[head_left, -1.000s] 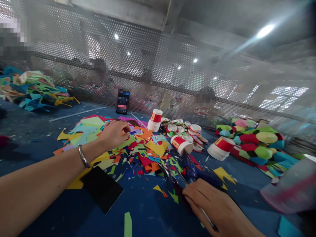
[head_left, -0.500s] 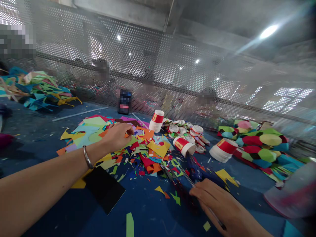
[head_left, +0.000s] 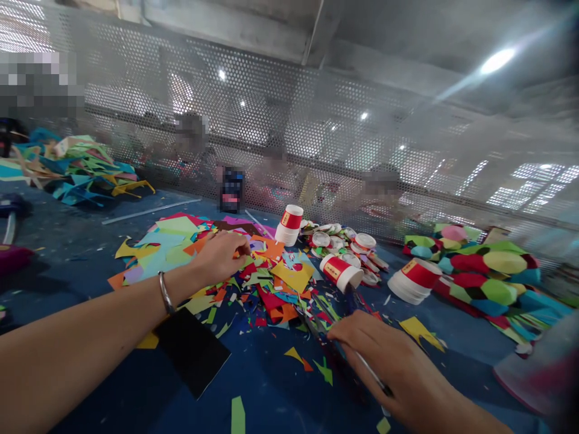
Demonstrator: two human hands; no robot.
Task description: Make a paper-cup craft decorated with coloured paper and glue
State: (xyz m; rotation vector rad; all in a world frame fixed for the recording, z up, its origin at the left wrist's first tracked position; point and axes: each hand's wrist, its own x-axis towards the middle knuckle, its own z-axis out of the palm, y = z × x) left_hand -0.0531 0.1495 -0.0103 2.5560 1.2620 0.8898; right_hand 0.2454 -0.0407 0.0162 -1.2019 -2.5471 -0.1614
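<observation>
My left hand (head_left: 221,256), with a silver bangle at the wrist, reaches over a heap of coloured paper scraps (head_left: 172,232). Its fingers curl down among the scraps, and what they hold, if anything, is hidden. My right hand (head_left: 380,355) is closed around a thin clear pen (head_left: 373,375), whose dark end sticks out beneath the palm. Just ahead of that hand lie scissors (head_left: 312,325), partly covered by it. A dark blue tool, perhaps a glue gun (head_left: 350,299), rests by the mouth of a tipped red-and-white paper cup (head_left: 339,271). Below my left wrist lies a black paper sheet (head_left: 194,352).
Stacked paper cups stand behind the heap (head_left: 289,226) and at the right (head_left: 414,280). Round pieces (head_left: 335,232) lie between them. A phone (head_left: 231,190) leans at the back. Folded paper shapes (head_left: 488,271) sit right, paper cutouts (head_left: 85,163) left. A perforated screen (head_left: 271,108) rises behind.
The view has swung slightly left. My right hand has moved forward and left with the pen, covering more of the blue tool. My left hand stays over the scraps.
</observation>
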